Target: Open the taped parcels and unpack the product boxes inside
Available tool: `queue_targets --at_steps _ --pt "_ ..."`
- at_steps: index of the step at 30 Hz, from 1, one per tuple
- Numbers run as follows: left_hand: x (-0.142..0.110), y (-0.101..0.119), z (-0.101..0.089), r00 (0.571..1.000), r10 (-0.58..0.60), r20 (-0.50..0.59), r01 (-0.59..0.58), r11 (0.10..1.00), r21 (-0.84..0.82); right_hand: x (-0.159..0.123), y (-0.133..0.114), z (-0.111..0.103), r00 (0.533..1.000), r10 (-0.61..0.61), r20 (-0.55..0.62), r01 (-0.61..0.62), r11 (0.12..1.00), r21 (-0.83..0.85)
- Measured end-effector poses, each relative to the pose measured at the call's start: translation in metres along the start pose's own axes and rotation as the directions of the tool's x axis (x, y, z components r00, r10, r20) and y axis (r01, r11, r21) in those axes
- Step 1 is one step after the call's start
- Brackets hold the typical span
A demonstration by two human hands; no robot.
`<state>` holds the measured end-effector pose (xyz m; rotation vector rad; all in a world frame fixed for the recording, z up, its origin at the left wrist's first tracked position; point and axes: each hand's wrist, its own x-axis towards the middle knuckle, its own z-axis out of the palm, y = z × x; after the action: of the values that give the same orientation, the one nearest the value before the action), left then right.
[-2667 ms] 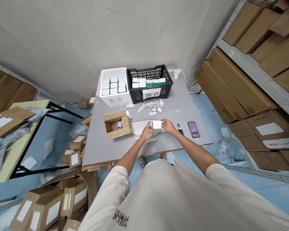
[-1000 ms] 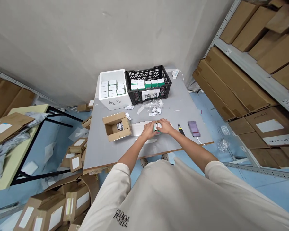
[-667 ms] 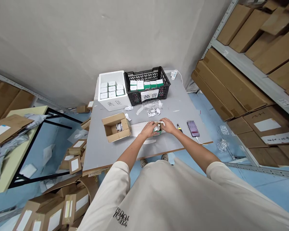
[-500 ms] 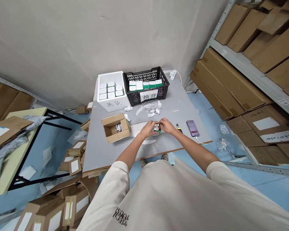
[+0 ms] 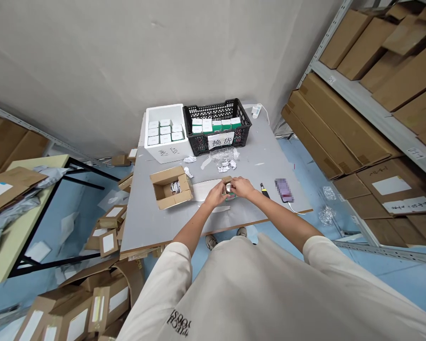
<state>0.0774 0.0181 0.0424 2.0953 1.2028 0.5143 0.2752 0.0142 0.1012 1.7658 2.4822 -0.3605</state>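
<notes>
My left hand (image 5: 215, 193) and my right hand (image 5: 240, 187) meet over a small green-and-white carton (image 5: 229, 187) in the middle of the grey table (image 5: 152, 222). Both hands have their fingers curled on the carton, whose top flaps stand open with something pale showing inside. A white strip of paper (image 5: 204, 189) lies flat under and left of the hands. An open brown cardboard box (image 5: 171, 186) with crumpled paper inside stands just left of my left hand.
At the table's back stand a white foam box (image 5: 163, 150) and a black plastic crate (image 5: 216, 140), both holding small cartons. Crumpled wrap (image 5: 224, 156), a black pen-like tool (image 5: 265, 190) and a phone (image 5: 284, 189) lie nearby. Cardboard boxes fill the shelves (image 5: 362, 99) at right and litter the floor at left.
The closed carton held upright earlier was laid on the table, its top flaps came open, and both hands have closed in tighter on it.
</notes>
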Motion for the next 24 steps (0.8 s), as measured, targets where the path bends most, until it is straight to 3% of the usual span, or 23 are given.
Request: queue_targets --at_steps 7,14,19,24 --pt "-0.006 0.008 0.007 0.992 -0.122 -0.034 0.116 0.984 -0.135 0.013 -0.020 -0.005 0.992 0.119 0.039 -0.115 0.988 -0.099" --pt "-0.008 0.014 0.000 0.998 -0.059 -0.037 0.050 0.977 -0.208 0.024 -0.030 -0.007 0.980 0.170 0.099 -0.159 0.981 -0.106" --pt "-0.010 0.012 -0.004 0.998 -0.066 -0.020 0.061 0.983 -0.176 0.013 -0.036 -0.009 0.987 0.153 0.047 -0.149 0.985 -0.081" --pt "-0.009 0.009 -0.004 0.999 -0.029 -0.037 0.023 0.989 -0.148 -0.004 -0.036 -0.028 0.983 0.132 -0.128 -0.140 0.989 -0.056"
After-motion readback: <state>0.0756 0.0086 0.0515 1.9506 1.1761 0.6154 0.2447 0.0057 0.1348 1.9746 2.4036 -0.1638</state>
